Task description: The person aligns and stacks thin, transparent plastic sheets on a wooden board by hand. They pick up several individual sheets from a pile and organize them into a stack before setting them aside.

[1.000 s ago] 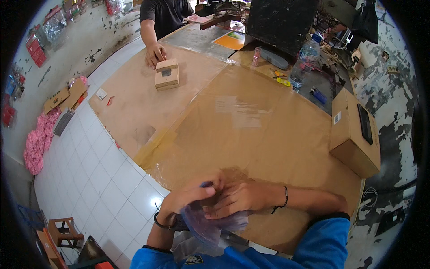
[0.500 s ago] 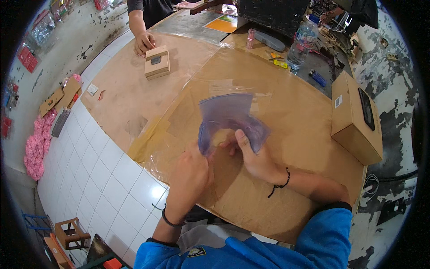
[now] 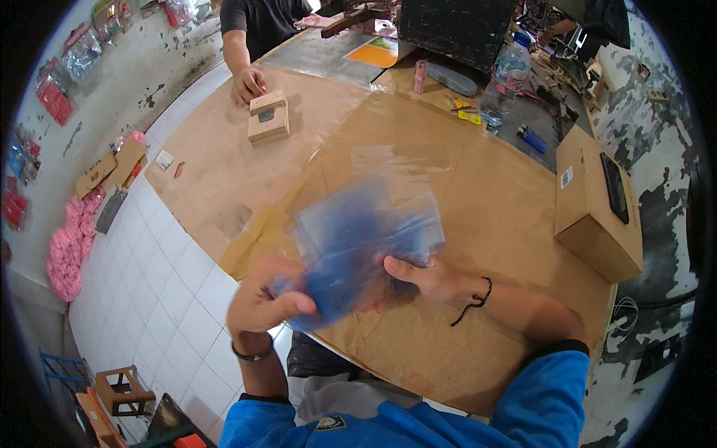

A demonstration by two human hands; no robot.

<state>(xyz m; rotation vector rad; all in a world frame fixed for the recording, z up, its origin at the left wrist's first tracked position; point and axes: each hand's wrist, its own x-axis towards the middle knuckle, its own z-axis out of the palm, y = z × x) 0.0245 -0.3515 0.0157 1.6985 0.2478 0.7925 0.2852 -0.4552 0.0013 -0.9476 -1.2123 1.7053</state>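
Beneath both hands spread the brown surface [image 3: 508,216]. Between the hands, just over it, was bluish plastic film [image 3: 343,243], blurred, probably light, limp and slippery, best pinched by its edges. The left hand [image 3: 270,297] gripped its near-left end; the right hand [image 3: 422,275] pinched its right side. Half a second earlier, the film arched ahead of closer-set hands.

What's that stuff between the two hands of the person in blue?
In the head view, blurry blue plastic is between the left hand and the right hand; both hold it.
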